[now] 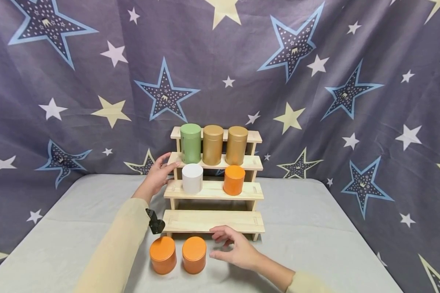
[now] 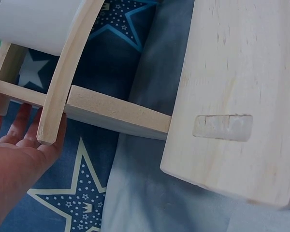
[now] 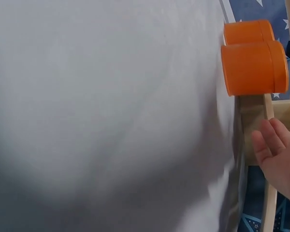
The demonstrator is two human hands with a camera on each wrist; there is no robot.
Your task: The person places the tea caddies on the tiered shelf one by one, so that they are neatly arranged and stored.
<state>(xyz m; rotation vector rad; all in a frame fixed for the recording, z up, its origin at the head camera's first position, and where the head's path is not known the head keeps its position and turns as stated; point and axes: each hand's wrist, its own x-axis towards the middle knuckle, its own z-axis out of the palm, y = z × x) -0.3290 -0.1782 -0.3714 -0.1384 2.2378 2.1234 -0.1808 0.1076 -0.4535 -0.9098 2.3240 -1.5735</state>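
Note:
A four-step wooden display stand [image 1: 213, 219] stands on the cloth-covered table. My left hand [image 1: 157, 175] grips the left end of its second step from the top; in the left wrist view the fingers [image 2: 26, 128] lie against the side rail. My right hand [image 1: 238, 248] is held in front of the bottom step, fingers slightly bent, holding nothing. Just left of it stands an orange tin [image 1: 194, 256], not touched, with another orange tin [image 1: 163, 256] beside it. On the third step are a white tin [image 1: 192, 179] and an orange tin [image 1: 234, 181].
A green tin [image 1: 191, 144] and two gold tins, one in the middle [image 1: 213, 146] and one on the right [image 1: 236, 146], stand on the second step. A grey cloth [image 1: 308, 236] covers the table. Behind hangs a star-patterned curtain [image 1: 220, 53].

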